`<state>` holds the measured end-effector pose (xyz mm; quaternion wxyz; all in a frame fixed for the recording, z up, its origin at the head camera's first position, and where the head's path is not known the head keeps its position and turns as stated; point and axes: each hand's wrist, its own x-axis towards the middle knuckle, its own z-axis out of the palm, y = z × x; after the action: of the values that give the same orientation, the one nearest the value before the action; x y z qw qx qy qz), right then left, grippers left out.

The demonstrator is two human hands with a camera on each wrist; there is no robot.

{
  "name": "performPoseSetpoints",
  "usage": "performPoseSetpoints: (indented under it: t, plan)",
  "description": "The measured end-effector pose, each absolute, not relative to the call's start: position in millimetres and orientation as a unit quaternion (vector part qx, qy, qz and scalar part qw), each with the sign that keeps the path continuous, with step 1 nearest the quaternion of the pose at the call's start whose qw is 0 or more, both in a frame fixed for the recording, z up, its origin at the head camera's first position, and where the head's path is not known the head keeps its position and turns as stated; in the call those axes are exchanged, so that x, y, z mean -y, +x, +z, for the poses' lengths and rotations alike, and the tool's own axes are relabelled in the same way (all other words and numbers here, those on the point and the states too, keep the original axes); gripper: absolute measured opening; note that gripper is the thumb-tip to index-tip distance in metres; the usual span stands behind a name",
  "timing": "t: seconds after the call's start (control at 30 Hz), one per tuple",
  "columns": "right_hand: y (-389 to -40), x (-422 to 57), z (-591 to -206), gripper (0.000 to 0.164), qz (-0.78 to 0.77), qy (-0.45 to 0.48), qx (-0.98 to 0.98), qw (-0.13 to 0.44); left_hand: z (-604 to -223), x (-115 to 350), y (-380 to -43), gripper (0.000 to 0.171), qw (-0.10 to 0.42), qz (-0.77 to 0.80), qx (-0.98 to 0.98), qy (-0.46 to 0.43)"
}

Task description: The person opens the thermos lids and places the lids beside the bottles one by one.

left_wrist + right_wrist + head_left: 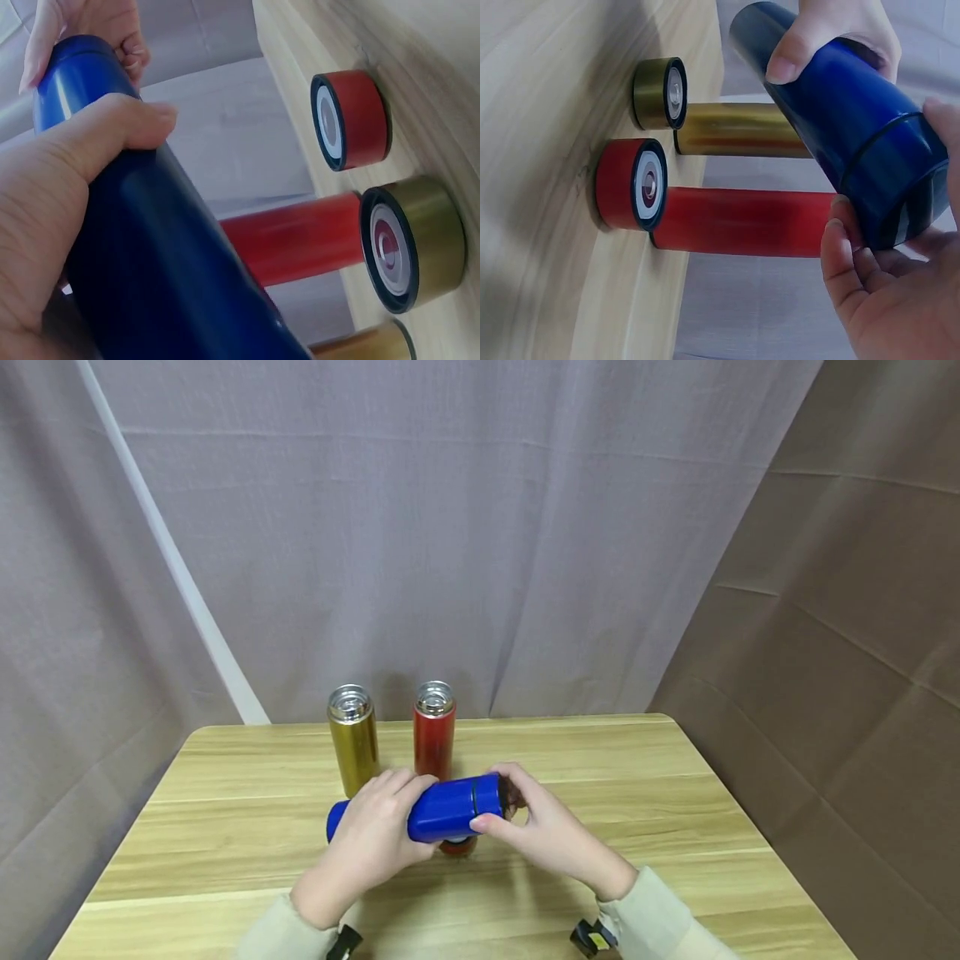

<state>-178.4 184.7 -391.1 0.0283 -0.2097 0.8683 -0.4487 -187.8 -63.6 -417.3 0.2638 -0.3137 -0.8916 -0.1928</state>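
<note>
A blue thermos flask (444,812) lies nearly level above the table, tilted slightly up to the right. My left hand (381,828) grips its body from above, thumb on the near side. At the right end, my right hand (542,828) holds the blue lid (487,795) between thumb and fingers; a dark seam separates lid from body. Behind stand an upright gold flask (356,747) and a red flask (433,735), both with lids off and silver necks showing. Their lids, one red (619,184) and one gold (652,94), sit upside down on the table below the blue flask.
The wooden table (637,793) has rounded far corners. Grey curtains (450,543) hang behind it, and a brown cloth (847,635) hangs on the right. Both wrists wear small dark devices near the pale sleeves (660,914).
</note>
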Motion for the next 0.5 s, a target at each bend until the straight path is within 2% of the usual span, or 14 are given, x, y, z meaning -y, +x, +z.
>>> performPoseSetpoints:
  t: [0.1,0.27,0.33,0.4,0.5]
  plan:
    - [-175.9,-183.8,-390.7,0.054,-0.424,-0.249,-0.871,0.007,-416.7,67.1,-188.4,0.068,0.241,-0.206,0.895,-0.315]
    - [-172.6,-182.5,-389.7,0.059,-0.33,-0.355,-0.872,-0.065,-415.0,72.9,-188.5,0.067,0.156,-0.244,0.908,-0.302]
    - [-172.1,-181.8,-390.1,0.061,-0.305,-0.374,-0.871,-0.087,-415.4,73.8,-188.6,0.067,0.137,-0.258,0.909,-0.296]
    - [-172.1,-181.1,-391.0,0.063,-0.308,-0.362,-0.876,-0.088,-416.2,73.5,-188.3,0.068,0.138,-0.263,0.909,-0.292]
    - [-172.2,-180.0,-392.7,0.074,-0.338,-0.299,-0.89,-0.07,-418.1,71.4,-188.3,0.069,0.173,-0.25,0.908,-0.287]
